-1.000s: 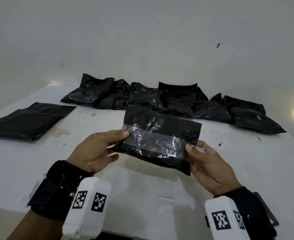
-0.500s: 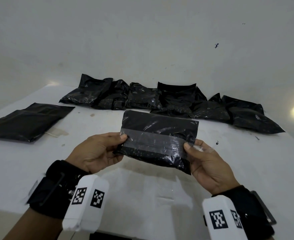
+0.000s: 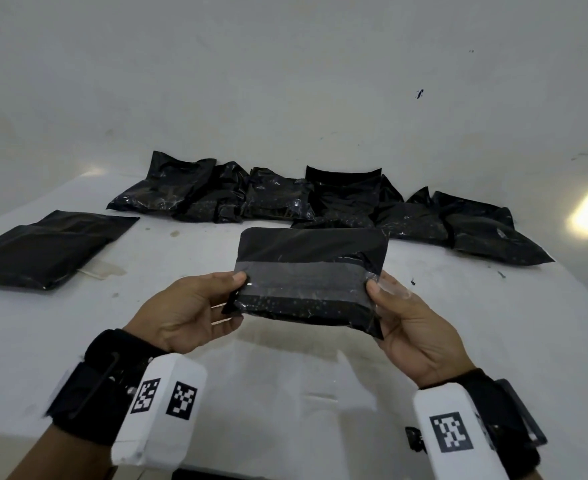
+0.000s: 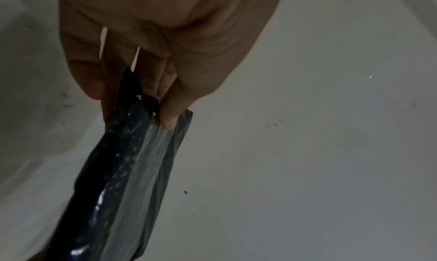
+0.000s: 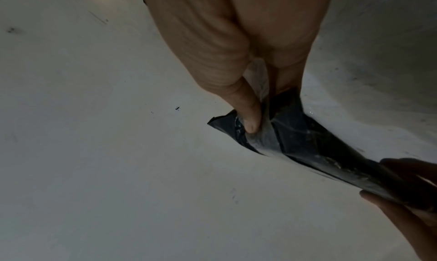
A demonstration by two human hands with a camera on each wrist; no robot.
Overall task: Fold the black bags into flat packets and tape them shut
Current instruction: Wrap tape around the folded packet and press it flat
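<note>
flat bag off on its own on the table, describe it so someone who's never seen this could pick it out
On the white table, a row of crumpled black bags lines the far edge by the wall. Look left of that row, near the table's left edge: the flat bag lies there alone. It is smooth and matte, apart from the shiny, puffy row.

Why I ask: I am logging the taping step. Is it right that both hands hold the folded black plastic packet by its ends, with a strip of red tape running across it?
Not quite: the tape is clear, not red, as the head view shows. The left hand and right hand do hold the folded black plastic packet by its ends.
</note>
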